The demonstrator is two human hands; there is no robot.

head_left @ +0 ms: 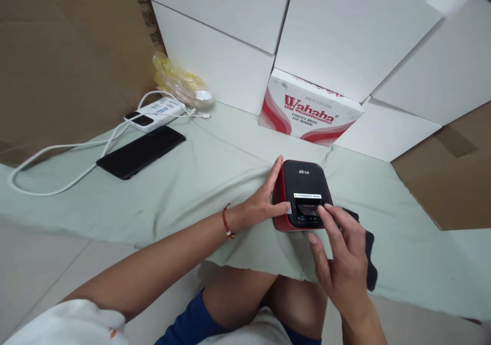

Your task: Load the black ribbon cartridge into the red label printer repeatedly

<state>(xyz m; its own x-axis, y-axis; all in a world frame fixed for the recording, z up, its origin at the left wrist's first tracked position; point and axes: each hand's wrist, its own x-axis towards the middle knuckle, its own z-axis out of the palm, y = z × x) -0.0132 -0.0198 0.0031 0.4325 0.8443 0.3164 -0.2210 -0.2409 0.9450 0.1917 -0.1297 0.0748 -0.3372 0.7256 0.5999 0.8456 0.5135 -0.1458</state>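
A compact black-and-red portable printer (303,179) sits on a pale green cloth (215,181), with a yellow-and-white sticker and a dark glossy slot area on its top. My left hand (264,204) grips its left side, the thumb at the back corner and the fingers reaching over the front. My right hand (339,248) is at the printer's near right corner, fingertips resting on the dark slot area. Whether those fingers pinch anything there is hidden. Beside that hand, a black fabric piece (369,255) lies partly under it.
White cartons and a red-printed Wahaha water box (309,109) stand along the back, with brown cardboard (65,53) at left. A black smartphone (140,152), a white power bank (153,115), a white cable (57,174) and a yellowish plastic bag (180,82) lie at back left.
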